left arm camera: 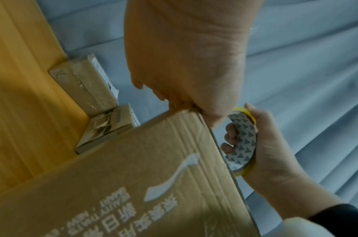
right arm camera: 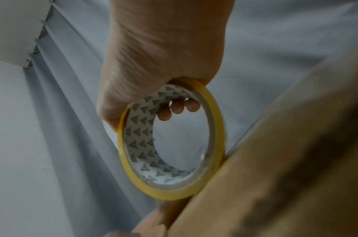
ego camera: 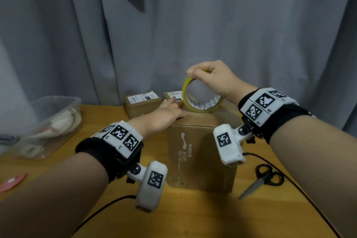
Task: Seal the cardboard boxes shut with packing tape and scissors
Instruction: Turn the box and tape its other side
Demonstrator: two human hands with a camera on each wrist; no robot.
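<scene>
While the large cardboard box (ego camera: 201, 152) stands upright on the wooden desk (ego camera: 193, 216), its matte brown corrugated front printed with a pale swoosh and faded characters, both hands work at its top. The right hand (ego camera: 212, 77) grips a roll of packing tape (ego camera: 201, 100), thumb over the outer rim and three fingertips (right arm camera: 178, 107) curled through the hole. This roll is a thin, glossy yellowish ring around a white card core printed with small grey triangles; it stands on edge on the far part of the box's top, its lower rim touching the cardboard. The left hand (ego camera: 164, 116) lies on the top's left part, just beside the roll, with fingers stretched out and loosely together toward the far edge; the left wrist view shows its heel resting at the top's near-left edge.

Beyond the big box, against the pleated grey curtain (ego camera: 251, 35), sit two small brown boxes (ego camera: 142, 105), flat and rectangular, each with a white shipping label on top, side by side. To the right of the big box, black-handled scissors (ego camera: 260, 181) with pale metal blades lie closed on the desk, well apart from either hand. Far to its left is a clear plastic tub (ego camera: 56, 120) with rounded corners, holding crumpled whitish material, too blurred to identify.
</scene>
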